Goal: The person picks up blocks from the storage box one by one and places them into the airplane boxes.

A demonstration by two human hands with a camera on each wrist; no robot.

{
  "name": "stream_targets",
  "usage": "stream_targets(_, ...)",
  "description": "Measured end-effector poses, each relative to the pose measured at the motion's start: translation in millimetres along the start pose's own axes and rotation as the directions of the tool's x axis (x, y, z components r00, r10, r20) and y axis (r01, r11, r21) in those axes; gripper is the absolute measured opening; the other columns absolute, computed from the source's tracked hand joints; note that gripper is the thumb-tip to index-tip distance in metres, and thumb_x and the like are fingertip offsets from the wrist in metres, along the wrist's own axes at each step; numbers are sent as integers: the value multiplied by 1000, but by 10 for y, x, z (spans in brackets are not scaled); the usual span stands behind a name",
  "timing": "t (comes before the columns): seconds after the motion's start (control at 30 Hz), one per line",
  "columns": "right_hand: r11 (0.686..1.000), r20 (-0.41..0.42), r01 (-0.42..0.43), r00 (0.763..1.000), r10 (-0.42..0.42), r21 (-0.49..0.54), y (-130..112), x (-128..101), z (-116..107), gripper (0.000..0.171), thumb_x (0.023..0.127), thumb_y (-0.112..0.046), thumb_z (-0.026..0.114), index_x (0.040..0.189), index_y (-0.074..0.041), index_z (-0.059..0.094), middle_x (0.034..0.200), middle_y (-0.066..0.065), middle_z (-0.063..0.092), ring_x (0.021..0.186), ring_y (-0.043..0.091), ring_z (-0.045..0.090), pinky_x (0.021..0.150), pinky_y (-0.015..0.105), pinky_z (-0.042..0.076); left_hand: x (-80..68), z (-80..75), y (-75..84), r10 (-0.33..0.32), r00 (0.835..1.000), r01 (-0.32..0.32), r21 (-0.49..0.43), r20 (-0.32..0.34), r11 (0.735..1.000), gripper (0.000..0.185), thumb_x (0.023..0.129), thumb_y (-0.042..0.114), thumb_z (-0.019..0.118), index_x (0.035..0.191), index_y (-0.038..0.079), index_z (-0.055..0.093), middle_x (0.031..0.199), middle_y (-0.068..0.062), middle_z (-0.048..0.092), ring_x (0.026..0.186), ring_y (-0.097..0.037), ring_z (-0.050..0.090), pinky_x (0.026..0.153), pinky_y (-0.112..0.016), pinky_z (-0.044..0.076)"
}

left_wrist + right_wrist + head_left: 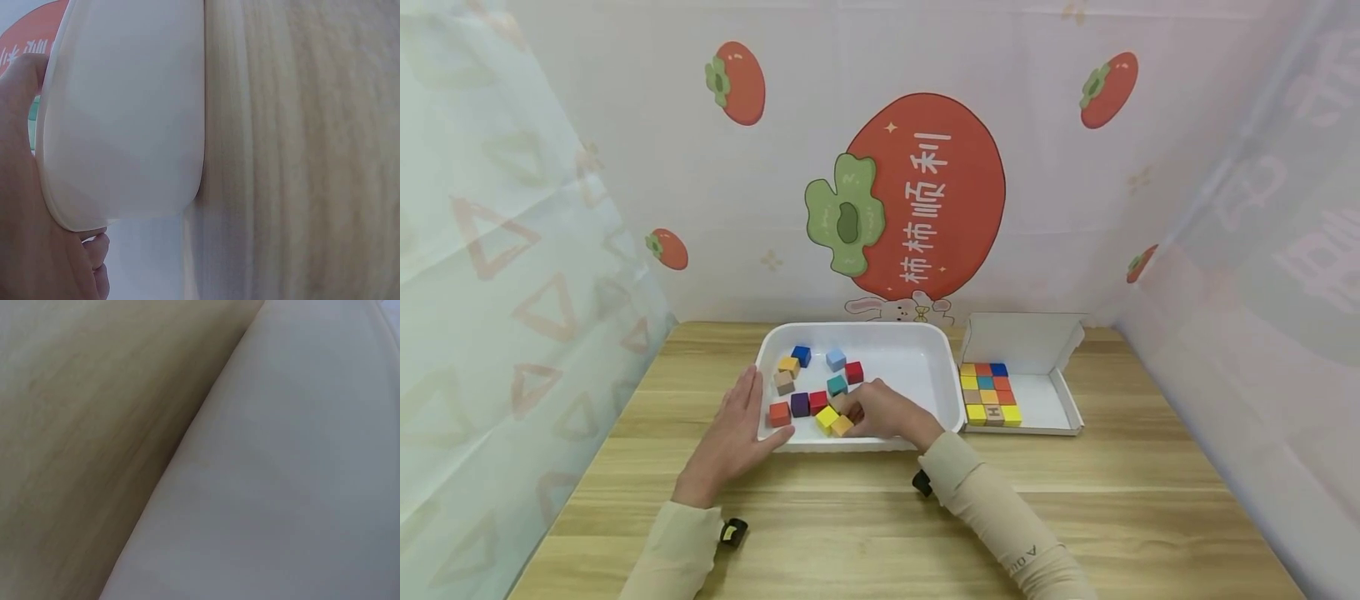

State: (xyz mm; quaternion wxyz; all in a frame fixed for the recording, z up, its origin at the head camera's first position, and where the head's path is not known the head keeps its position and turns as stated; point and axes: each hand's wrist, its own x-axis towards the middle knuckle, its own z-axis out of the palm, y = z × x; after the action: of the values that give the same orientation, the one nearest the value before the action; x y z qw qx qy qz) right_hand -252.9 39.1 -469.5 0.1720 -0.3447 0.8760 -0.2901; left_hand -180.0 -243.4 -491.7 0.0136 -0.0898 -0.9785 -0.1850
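Note:
A white tray (917,332) of small coloured cubes stands on the table. My left hand (730,429) holds its near left corner, thumb over the front rim and fingers along the left side; the left wrist view shows this hand (37,206) at the rim. Inside the tray's front, my right hand (883,410) has curled fingers and pinches an orange cube (842,427); a yellow cube (827,418) touches it. The fingertips are partly hidden. A teal cube (837,385) and a red cube (817,403) lie close by. The right wrist view shows only the tray's outer wall (269,462) and tabletop.
Right of the tray, an open white box (1037,400) with a raised lid holds rows of cubes (988,396) on its left side. Other cubes lie loose in the tray, among them a purple cube (801,405). A printed cloth (1037,208) hangs behind the wooden table (842,517).

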Motion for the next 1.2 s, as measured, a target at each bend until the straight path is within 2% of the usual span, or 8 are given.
stream_targets(0.3,999,-24,-40,999,40,23,24,-51,-37,31,88,-21,88,118,-15,81,104,-6,79,85,4,68,86,18,61,1,-12,12,4,1000,-4,-3,-3,1000,113,95,65,62,169,1,5,179,-18,0,166,-43,4,132,-64,15)
stream_targets(0.5,998,-60,-68,996,69,17,8,-162,-178,28,87,-24,89,112,-13,82,97,-5,78,85,9,67,85,21,61,3,-16,15,13,1000,-13,-6,-8,1000,113,95,67,60,168,-1,7,179,-20,2,165,-44,6,132,-64,15)
stream_targets(0.7,998,-97,-70,993,70,1,36,-303,-346,27,88,-25,88,111,-11,81,100,-4,79,88,9,69,89,28,62,11,-17,4,8,1000,-8,-3,-2,1000,114,95,69,59,168,-1,7,179,-20,1,165,-44,5,132,-64,14)
stream_targets(0.9,996,-157,-90,984,85,-23,122,-496,-495,26,87,-22,87,109,-10,81,100,-1,79,88,9,70,90,30,63,21,-9,-3,2,1000,-2,-2,-4,1000,115,94,68,61,169,3,5,180,-17,0,165,-43,5,132,-65,15)
stream_targets(1.2,992,-258,-129,959,121,-16,323,-917,-774,27,86,-19,88,108,-7,79,101,3,79,91,13,74,87,33,65,11,-1,-6,-6,1000,6,-8,-4,1000,114,94,65,64,170,4,4,180,-16,0,165,-43,5,131,-66,15)
